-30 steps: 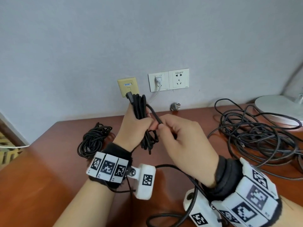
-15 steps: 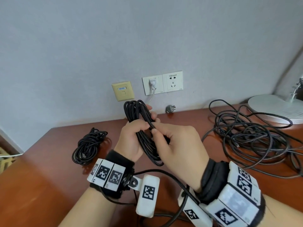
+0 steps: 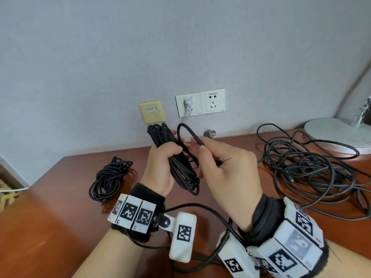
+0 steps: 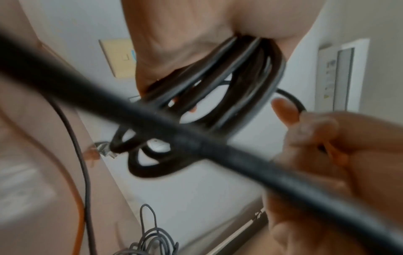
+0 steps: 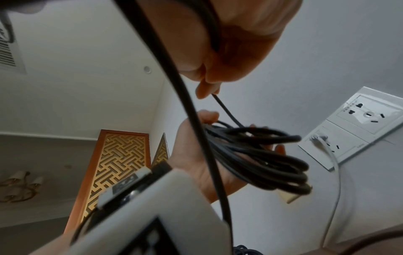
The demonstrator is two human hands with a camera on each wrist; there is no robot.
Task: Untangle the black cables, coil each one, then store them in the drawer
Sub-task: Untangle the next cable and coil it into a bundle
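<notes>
We hold the second cable coil upright over the middle of the desk, our left hand wrapped round its waist with fingers curled tight on the bundle. Our right hand pinches the free tail of that same cable between thumb and forefinger, and the tail arches up and back toward the coil's top. We judge this to be the finishing wrap, so this cable is nearly coiled but not yet secured.

One finished coil already lies on the desk to the left, well apart from our hands. The tangled heap on the right, near the lamp base, is untouched and appears to hold more than one cable, so most of the work is left. No drawer shows in any view, so storing has not begun.

For room, the near left stretch of the desk is bare wood and suits setting a coil down. The desk's left edge runs close past the finished coil. The wall with its sockets stands just beyond the coil's top, and a white lead hangs from one socket near the tail, which could snag.
</notes>
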